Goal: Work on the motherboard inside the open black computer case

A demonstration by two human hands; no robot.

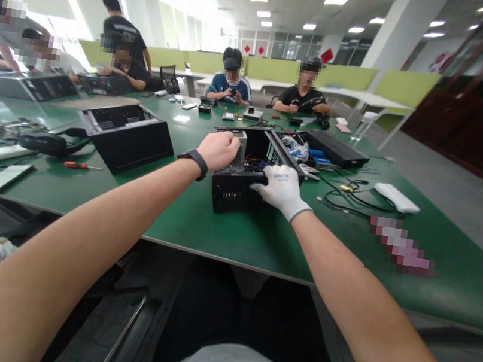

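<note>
A black computer case [239, 196] lies opened on the green table, with wires and parts inside. At its left side, my bare left hand [219, 150], with a black band on the wrist, is closed beside a silver metal box [241, 143] in the case. What its curled fingers hold is hidden. My right hand [281, 188], in a white glove, grips the case's near right rim, thumb on the outer wall and fingers over the edge.
Another black case [131, 143] stands left, near an orange-handled screwdriver [82, 166]. Black cables [342, 193] and a white box-shaped object [397, 199] lie right. A clear bottle [364, 127] stands farther back. Several people work around the table [197, 232].
</note>
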